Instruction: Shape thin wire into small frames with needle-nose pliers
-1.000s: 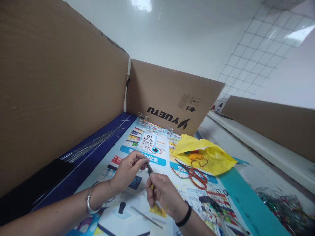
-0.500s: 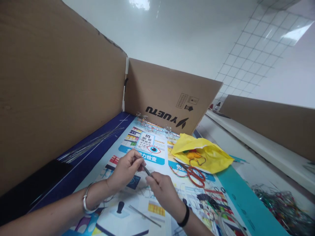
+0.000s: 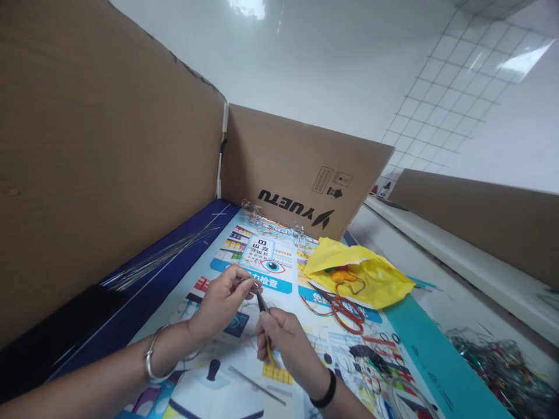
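Cardboard panels (image 3: 301, 145) wall off the far and left sides of the desk (image 3: 384, 244) — pale wall behind, printed sheet (image 3: 209, 396) spread underneath. From my distant seat I see both hands near the middle, over the sheet. My left hand (image 3: 225, 299) has thumb and fingers pinched together on a thin piece, too small to identify. My right hand (image 3: 283, 337) is clamped on pliers (image 3: 262, 304), dark nose slanting up to the left fingertips, yellow handle showing below the fist; I cannot tell whether the nose grips anything. Nearer me, a thin rod (image 3: 257, 384) lies on the sheet. To the right, red-handled scissors (image 3: 337, 304) lie just beside a yellow bag (image 3: 379, 279) — mouth open, orange material inside. Loose wires (image 3: 161, 256) run along the left; a wire tangle (image 3: 502, 361) sits far right.
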Available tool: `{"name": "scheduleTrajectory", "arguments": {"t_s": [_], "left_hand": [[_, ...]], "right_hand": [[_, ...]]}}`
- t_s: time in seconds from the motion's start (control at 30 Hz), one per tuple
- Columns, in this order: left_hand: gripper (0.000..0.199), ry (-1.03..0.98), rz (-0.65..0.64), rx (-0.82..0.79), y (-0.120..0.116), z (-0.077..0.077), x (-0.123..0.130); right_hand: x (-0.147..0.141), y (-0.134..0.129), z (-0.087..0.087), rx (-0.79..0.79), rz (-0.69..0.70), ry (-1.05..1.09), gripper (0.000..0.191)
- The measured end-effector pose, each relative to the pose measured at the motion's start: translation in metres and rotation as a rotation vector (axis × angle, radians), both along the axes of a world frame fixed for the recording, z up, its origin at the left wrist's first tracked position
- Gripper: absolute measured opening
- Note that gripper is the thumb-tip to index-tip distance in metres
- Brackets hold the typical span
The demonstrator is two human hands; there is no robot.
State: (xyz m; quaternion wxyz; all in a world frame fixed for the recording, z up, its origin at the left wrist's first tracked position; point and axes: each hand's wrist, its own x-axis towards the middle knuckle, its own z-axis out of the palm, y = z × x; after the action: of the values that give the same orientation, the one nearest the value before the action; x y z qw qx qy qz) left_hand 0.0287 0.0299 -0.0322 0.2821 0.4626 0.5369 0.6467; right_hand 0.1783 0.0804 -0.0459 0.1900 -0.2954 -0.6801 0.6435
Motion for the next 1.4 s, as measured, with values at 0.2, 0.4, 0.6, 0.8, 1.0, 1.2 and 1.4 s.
{"name": "scheduleTrajectory", "arguments": {"t_s": [0.2,0.4,0.6,0.8,1.0,1.2,1.4], "left_hand": [[0.013,0.032,0.015,-0.024,-0.001,0.0,0.004],[0.013,0.025,0.019,-0.015,-0.001,0.002,0.004],[0.013,0.022,0.009,-0.025,0.0,0.0,0.004],[0.016,0.035,0.022,-0.024,0.001,-0.006,0.003],[0.016,-0.006,-0.009,-0.026,0.0,-0.002,0.002],[0.016,-0.131,-0.015,-0.069,0.001,0.005,0.003],[0.014,-0.128,0.002,-0.051,0.001,0.0,0.005]], "right_hand": [[0.0,0.0,0.003,-0.004,-0.018,0.021,0.048],[-0.001,0.002,-0.002,-0.017,-0.028,0.02,0.049],[-0.001,0.0,-0.001,-0.045,-0.034,0.031,0.051],[-0.001,-0.001,-0.003,-0.04,-0.04,0.032,0.051],[0.001,-0.001,-0.005,0.033,-0.039,-0.004,0.047],[0.0,-0.001,-0.009,0.12,-0.039,-0.076,0.046],[-0.002,-0.002,-0.008,0.017,-0.045,0.016,0.051]]}}
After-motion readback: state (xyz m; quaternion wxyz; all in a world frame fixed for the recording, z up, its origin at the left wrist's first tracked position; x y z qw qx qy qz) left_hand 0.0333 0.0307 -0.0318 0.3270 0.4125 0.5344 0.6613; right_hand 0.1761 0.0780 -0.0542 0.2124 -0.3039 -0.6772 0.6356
